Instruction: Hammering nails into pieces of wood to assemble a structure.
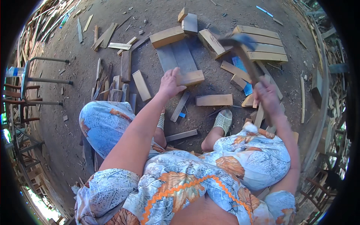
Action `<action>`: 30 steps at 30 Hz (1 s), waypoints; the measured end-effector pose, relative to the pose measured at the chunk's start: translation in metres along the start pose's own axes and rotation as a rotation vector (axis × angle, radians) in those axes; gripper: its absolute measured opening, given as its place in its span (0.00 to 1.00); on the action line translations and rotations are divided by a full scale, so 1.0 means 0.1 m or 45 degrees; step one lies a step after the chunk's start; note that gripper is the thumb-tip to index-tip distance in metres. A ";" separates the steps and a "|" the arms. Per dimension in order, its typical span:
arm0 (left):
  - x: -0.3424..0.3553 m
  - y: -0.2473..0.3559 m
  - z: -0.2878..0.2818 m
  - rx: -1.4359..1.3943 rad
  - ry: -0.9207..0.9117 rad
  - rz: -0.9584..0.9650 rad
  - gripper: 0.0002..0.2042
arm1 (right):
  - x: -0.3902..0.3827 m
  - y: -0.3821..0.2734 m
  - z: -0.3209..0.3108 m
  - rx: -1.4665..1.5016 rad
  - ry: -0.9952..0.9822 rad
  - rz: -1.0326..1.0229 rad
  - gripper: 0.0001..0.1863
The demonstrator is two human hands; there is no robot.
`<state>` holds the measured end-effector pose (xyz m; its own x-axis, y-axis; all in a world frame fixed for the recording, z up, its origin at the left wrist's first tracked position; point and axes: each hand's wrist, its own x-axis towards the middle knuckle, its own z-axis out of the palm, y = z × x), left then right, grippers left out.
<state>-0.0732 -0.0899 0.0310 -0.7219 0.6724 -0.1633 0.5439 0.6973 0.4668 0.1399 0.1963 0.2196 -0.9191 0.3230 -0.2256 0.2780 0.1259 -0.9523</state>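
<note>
My right hand (pixel 267 93) is closed round the wooden handle of a hammer (pixel 247 58), raised over the right side with its metal head blurred by motion. My left hand (pixel 171 83) grips the left end of a wooden block (pixel 193 77), its fingers bent over the block. That block lies across the near end of two grey boards (pixel 176 56) set side by side on the ground. A thicker wooden block (pixel 167 36) lies across their far end. Whether a nail is under my left fingers cannot be made out.
Stacked planks (pixel 262 43) stand at the far right. Loose wooden blocks (pixel 213 100) and offcuts lie about my feet. A blue piece (pixel 240 67) sits among wood on the right. An overturned metal-legged chair (pixel 26 80) stands at left; scrap wood piles (pixel 41 26) line the edges.
</note>
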 end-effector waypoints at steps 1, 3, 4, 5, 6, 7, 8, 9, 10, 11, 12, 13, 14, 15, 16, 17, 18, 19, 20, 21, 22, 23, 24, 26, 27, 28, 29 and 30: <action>-0.06 -0.07 0.01 -0.049 0.143 -0.094 0.38 | 0.03 -0.17 -0.06 -0.008 -0.010 -0.005 0.17; -0.17 -0.21 0.05 -0.101 0.294 -0.190 0.40 | 0.09 -0.42 -0.08 -0.104 -0.041 -0.130 0.16; -0.22 -0.27 0.08 -0.264 0.238 -0.238 0.40 | 0.11 -0.47 -0.03 -0.126 -0.039 -0.128 0.16; -0.26 -0.30 0.12 -0.421 0.160 -0.319 0.39 | 0.14 -0.49 0.06 -0.195 -0.027 -0.094 0.16; -0.26 -0.34 0.15 -0.448 0.191 -0.293 0.39 | 0.16 -0.49 0.15 -0.237 -0.044 -0.127 0.15; -0.26 -0.36 0.18 -0.553 0.205 -0.297 0.38 | 0.20 -0.41 0.30 -0.176 -0.063 -0.090 0.15; -0.25 -0.38 0.20 -0.656 0.222 -0.314 0.38 | 0.21 -0.29 0.50 -0.187 -0.050 -0.110 0.15; -0.24 -0.40 0.21 -0.673 0.240 -0.319 0.38 | 0.23 -0.14 0.71 -0.126 -0.045 -0.016 0.15; -0.23 -0.42 0.21 -0.743 0.212 -0.315 0.37 | 0.23 0.02 0.93 -0.205 -0.006 -0.002 0.16; -0.22 -0.43 0.21 -0.817 0.166 -0.326 0.36 | 0.22 0.19 1.12 -0.258 0.041 0.100 0.16; -0.23 -0.45 0.19 -0.827 0.194 -0.322 0.36 | 0.21 0.33 1.26 -0.208 -0.016 0.076 0.16; -0.23 -0.47 0.17 -0.751 0.146 -0.285 0.35 | 0.19 0.46 1.36 -0.214 -0.019 0.263 0.17; -0.24 -0.49 0.15 -0.663 0.107 -0.252 0.35 | 0.17 0.57 1.43 -0.188 -0.061 0.163 0.17; -0.25 -0.49 0.14 -0.682 0.104 -0.262 0.35 | 0.14 0.67 1.50 -0.126 -0.030 0.167 0.17; -0.25 -0.49 0.13 -0.678 0.115 -0.245 0.34 | 0.12 0.74 1.56 -0.062 -0.001 0.174 0.17; -0.25 -0.49 0.12 -0.671 0.125 -0.227 0.34 | 0.10 0.80 1.59 -0.052 -0.007 0.046 0.18; -0.25 -0.49 0.11 -0.678 0.125 -0.240 0.34 | 0.11 0.84 1.61 -0.095 0.010 0.110 0.18; -0.25 -0.49 0.11 -0.703 0.114 -0.262 0.35 | 0.12 0.87 1.64 -0.081 0.015 0.071 0.18; -0.25 -0.50 0.11 -0.722 0.097 -0.297 0.35 | 0.14 0.89 1.67 -0.068 0.021 0.028 0.18; -0.25 -0.50 0.11 -0.734 0.114 -0.284 0.35 | 0.17 0.91 1.70 -0.075 0.015 0.025 0.18; -0.25 -0.50 0.11 -0.762 0.113 -0.301 0.34 | 0.20 0.93 1.73 -0.191 -0.007 -0.012 0.18; -0.24 -0.52 0.11 -0.789 0.115 -0.319 0.32 | 0.22 0.94 1.76 -0.319 -0.003 0.028 0.18; -0.24 -0.53 0.11 -0.793 0.126 -0.324 0.32 | 0.24 0.95 1.78 -0.310 -0.039 -0.059 0.18; -0.25 -0.55 0.14 -0.771 0.148 -0.313 0.32 | 0.20 0.98 1.83 -0.226 -0.048 0.087 0.18; -0.25 -0.56 0.17 -0.787 0.147 -0.312 0.32 | 0.18 0.99 1.84 -0.085 -0.063 0.073 0.18; -0.24 -0.57 0.19 -0.810 0.158 -0.302 0.33 | 0.15 1.01 1.86 -0.104 -0.006 0.066 0.18; -0.22 -0.58 0.21 -0.831 0.168 -0.292 0.33 | 0.15 1.02 1.86 -0.091 0.008 0.031 0.18; -0.21 -0.59 0.24 -0.834 0.171 -0.282 0.33 | 0.15 1.04 1.88 -0.051 0.032 -0.066 0.18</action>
<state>-0.0794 -0.1392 -0.0137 -0.8553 0.4664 -0.2259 0.0392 0.4929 0.8692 0.1028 0.0379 0.0781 -0.9253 0.3385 -0.1707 0.2419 0.1803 -0.9534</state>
